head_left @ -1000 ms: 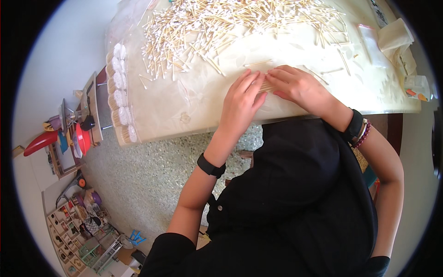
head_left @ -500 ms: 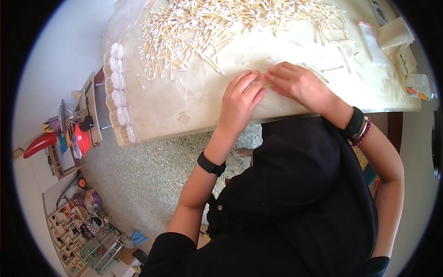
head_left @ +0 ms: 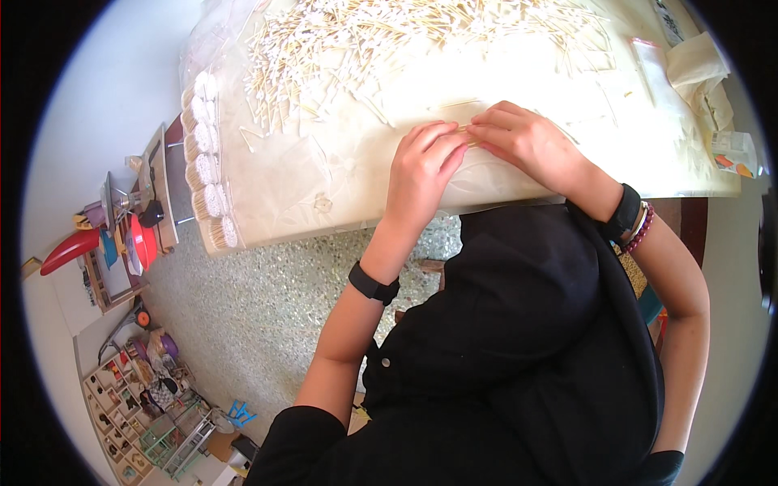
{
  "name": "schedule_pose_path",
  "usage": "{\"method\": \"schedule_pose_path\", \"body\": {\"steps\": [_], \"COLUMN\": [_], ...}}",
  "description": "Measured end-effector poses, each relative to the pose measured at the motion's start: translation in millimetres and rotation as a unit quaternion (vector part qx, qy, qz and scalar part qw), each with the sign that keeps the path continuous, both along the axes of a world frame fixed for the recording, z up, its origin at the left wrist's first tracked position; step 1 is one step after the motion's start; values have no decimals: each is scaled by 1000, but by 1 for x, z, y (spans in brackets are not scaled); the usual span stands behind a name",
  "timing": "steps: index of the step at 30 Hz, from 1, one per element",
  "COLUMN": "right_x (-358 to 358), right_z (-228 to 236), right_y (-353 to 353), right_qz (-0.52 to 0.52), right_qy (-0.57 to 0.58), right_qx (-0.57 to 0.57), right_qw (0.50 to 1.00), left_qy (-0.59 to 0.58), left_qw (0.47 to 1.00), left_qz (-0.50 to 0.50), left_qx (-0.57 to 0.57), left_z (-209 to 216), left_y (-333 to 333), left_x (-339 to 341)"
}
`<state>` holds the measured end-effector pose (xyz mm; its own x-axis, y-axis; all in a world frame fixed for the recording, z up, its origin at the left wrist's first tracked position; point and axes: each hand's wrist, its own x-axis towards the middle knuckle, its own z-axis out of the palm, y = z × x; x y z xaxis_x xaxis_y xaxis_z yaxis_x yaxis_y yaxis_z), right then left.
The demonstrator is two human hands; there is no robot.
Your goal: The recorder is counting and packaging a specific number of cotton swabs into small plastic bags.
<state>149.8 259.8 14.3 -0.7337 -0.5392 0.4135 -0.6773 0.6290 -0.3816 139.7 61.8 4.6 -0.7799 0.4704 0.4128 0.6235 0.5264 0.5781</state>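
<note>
My left hand (head_left: 421, 166) and my right hand (head_left: 527, 146) meet just above the near part of the table, fingertips almost touching. Between them they grip a few cotton swabs (head_left: 467, 138) by the ends; most of these are covered by my fingers. One loose cotton swab (head_left: 454, 103) lies just beyond my fingertips. Farther off spreads a large loose heap of cotton swabs (head_left: 365, 49) with pale wooden sticks and white tips. Along the table's left edge stands a row of several swab bundles (head_left: 208, 170), their white heads packed together.
A cream patterned cloth covers the table (head_left: 275, 206). At its right side lie a clear zip bag (head_left: 655, 73), a crumpled beige cloth (head_left: 698, 69) and a clear plastic container (head_left: 733, 152). Shelves (head_left: 117, 413) and a blue stool (head_left: 241, 415) stand on the speckled floor to the left.
My hands have shifted only slightly, the right one a little farther from me, still at the swabs. The tabletop looks brighter.
</note>
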Motion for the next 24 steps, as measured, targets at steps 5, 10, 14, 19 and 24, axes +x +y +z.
{"method": "schedule_pose_path", "body": {"steps": [5,10,14,19,24], "right_x": [-2,-2,-2,0,1], "right_z": [1,5,9,8,9], "right_y": [1,3,5,4,3], "right_qz": [-11,-14,-14,-14,-6], "right_qy": [-70,-122,-128,-106,-69], "right_qx": [-51,-52,-40,-13,3], "right_qw": [996,991,991,994,998], "left_qy": [-58,-79,-72,-47,-27], "left_qw": [998,997,997,998,999], "left_qz": [9,-5,-26,-44,-45], "left_qx": [26,20,11,-21,-15], "left_z": [5,9,10,7,8], "left_y": [1,2,-1,-3,-2], "left_x": [-3,-4,-4,-2,-1]}}
